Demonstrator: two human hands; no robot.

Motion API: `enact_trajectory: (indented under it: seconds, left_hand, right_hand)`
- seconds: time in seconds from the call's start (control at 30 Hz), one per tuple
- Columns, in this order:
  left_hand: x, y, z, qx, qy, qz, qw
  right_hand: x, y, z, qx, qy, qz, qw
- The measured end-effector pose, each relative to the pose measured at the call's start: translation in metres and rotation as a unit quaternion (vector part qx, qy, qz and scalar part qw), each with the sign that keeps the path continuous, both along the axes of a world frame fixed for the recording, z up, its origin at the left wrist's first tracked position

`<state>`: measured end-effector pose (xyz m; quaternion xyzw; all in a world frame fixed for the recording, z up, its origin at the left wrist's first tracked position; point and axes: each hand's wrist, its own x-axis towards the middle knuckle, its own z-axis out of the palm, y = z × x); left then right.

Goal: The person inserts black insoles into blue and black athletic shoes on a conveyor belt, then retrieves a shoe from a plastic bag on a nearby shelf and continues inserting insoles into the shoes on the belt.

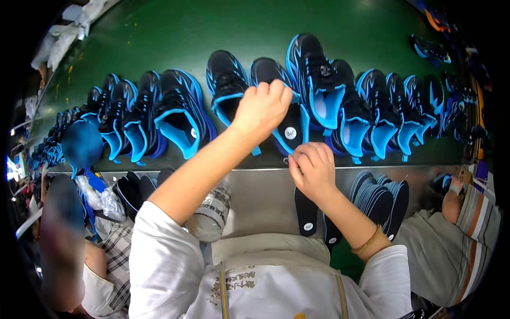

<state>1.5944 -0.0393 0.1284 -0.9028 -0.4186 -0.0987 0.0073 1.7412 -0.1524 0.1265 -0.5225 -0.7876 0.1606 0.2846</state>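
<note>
A black and blue sneaker (268, 68) lies in front of me, its toe pointing away and its heel toward me. My left hand (263, 109) is closed over the tongue area, its fingers curled and their tips hidden. My right hand (314, 167) pinches the blue heel collar at the near end of the same shoe. Inside the opening shows a dark insole (290, 133) with a round white label. Close by on the left stands another sneaker (223, 69), partly behind my left hand. A larger-looking sneaker (308, 61) sits at the right.
Rows of matching sneakers (180, 95) extend left and right along the green table (244, 24). Along the near metal ledge (255, 202) are a clear wrapped roll (212, 215), a loose insole (305, 210) and stacked insoles (372, 196). Other people sit at both sides.
</note>
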Motion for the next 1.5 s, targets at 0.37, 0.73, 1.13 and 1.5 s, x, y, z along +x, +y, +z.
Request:
enact_trajectory:
  seconds: [0.37,0.73,1.13,1.5]
  left_hand:
    - [-0.012,0.009,0.016,-0.021,0.131,-0.041,0.99]
    - [-0.002,-0.011,0.0,0.003,-0.064,0.095,0.993]
    - [-0.001,0.007,0.011,-0.172,-0.116,0.207,0.956]
    - [-0.033,0.004,0.031,-0.25,-0.118,0.044,0.96]
  right_hand:
    - [0.002,-0.017,0.003,-0.031,0.063,-0.019,0.997]
    - [0.051,0.047,-0.004,-0.052,-0.187,-0.027,0.981]
    - [0.229,0.053,-0.005,0.084,-0.197,-0.059,0.975]
    - [0.097,-0.088,0.05,0.046,-0.062,-0.121,0.99]
